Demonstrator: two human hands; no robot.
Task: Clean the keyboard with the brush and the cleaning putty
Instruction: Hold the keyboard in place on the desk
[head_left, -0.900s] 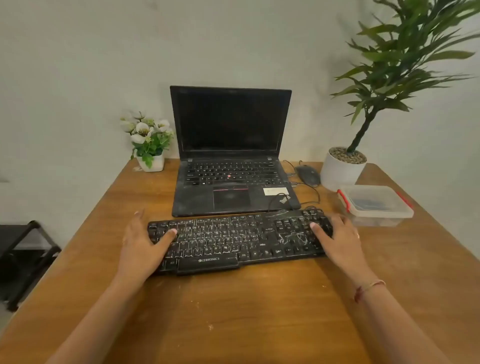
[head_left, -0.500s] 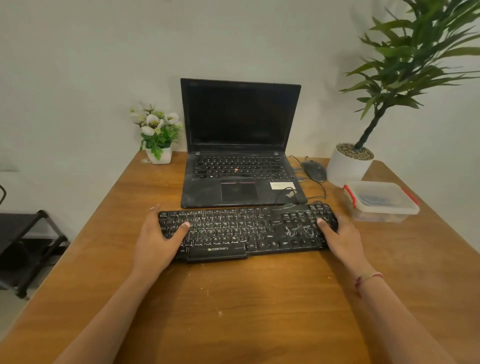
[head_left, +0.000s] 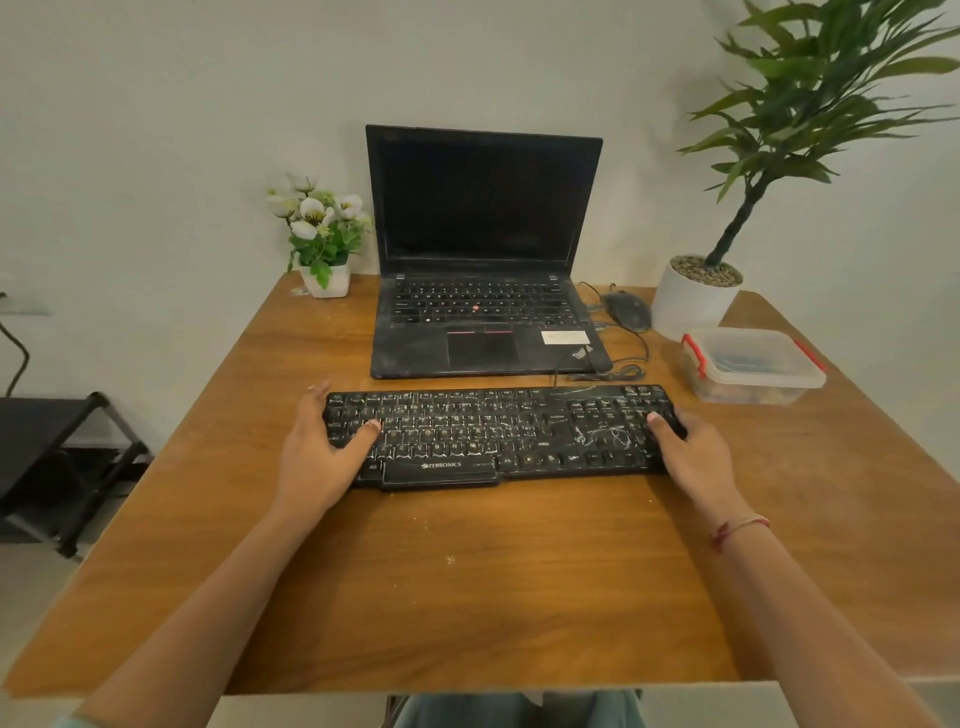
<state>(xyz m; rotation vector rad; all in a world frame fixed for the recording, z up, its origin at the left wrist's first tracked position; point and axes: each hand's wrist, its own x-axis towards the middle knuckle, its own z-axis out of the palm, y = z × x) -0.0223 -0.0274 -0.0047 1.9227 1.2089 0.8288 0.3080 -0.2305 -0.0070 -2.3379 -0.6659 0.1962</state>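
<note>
A black, dusty keyboard (head_left: 498, 431) with white smears on its right part lies on the wooden table (head_left: 467, 597), just in front of the laptop. My left hand (head_left: 317, 452) grips its left end, thumb on the keys and fingers round the edge. My right hand (head_left: 696, 462) grips the right end the same way. I see no brush and no putty in the open. A clear lidded container (head_left: 753, 364) with red clips at the right holds something blue that I cannot make out.
An open black laptop (head_left: 483, 260) stands behind the keyboard, a wired mouse (head_left: 628, 310) to its right. A white pot with a tall plant (head_left: 691, 301) and a small flower pot (head_left: 324, 249) stand at the back. Crumbs dot the table. A black rack (head_left: 52, 447) stands left.
Both hands keep hold of the keyboard's ends. The keyboard now lies squarer to the table's front edge, and my view has pulled back.
</note>
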